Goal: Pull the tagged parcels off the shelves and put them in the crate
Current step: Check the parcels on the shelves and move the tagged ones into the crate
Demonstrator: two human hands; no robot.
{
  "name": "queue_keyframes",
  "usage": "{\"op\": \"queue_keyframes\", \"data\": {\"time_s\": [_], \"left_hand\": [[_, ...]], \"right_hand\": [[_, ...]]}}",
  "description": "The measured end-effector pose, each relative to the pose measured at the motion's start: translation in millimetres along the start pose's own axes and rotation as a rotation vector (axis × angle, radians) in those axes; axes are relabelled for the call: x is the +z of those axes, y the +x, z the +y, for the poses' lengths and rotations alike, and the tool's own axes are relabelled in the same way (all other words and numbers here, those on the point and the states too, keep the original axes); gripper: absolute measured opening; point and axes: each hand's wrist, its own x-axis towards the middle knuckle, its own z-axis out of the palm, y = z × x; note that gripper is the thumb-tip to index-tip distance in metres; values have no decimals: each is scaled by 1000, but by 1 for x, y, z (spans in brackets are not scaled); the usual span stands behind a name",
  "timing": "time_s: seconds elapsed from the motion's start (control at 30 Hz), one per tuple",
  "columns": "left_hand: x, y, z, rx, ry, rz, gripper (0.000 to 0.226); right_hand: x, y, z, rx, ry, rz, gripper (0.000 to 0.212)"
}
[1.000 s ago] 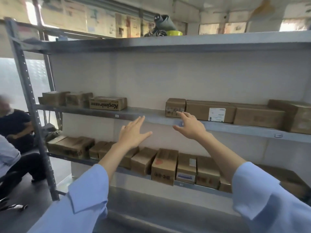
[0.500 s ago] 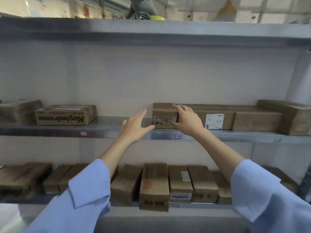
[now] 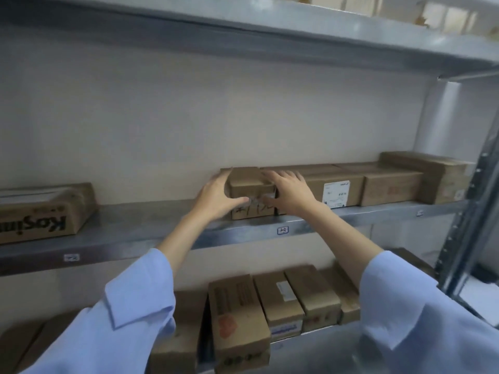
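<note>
A small brown cardboard parcel (image 3: pixel 249 184) with a handwritten tag on its front stands on the grey middle shelf (image 3: pixel 140 225), at the left end of a row of boxes. My left hand (image 3: pixel 214 197) holds its left side, thumb across the front. Over its top right corner lies my right hand (image 3: pixel 290 193), thumb on the front face. No crate is in view.
Larger boxes, one with a white label (image 3: pixel 337 194), fill the shelf right of the parcel. A printed box (image 3: pixel 40 211) sits far left. Several boxes (image 3: pixel 237 319) crowd the lower shelf. A metal upright (image 3: pixel 464 225) stands at the right, and another shelf (image 3: pixel 243 28) runs overhead.
I have come closer to the shelf. Both hands reached forward: the left went from open air to the parcel's left side, and the right settled further over its top.
</note>
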Motion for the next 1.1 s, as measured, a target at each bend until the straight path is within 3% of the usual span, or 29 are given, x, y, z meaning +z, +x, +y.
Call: {"op": "queue_keyframes", "data": {"time_s": [0.27,0.37,0.53,0.8,0.97,1.1], "left_hand": [[10,2,-12,-26,-96,66,79],[4,-2,-14,-32,-111,105,74],[-21,-19,-30,-63,-107,115,73],[-48,-41,-57,-87,-144,183,72],[-49,-51,-61,-23,-164,253,73],[-49,-53,-58,9,-259,259,72]], "right_hand": [[6,8,-2,-67,39,39,63],[7,8,-8,-100,126,98,59],[6,8,-32,-128,258,52,60],[15,4,-67,-121,551,-38,65],[18,-1,-75,-137,671,14,67],[20,-3,-79,-127,725,56,84]]}}
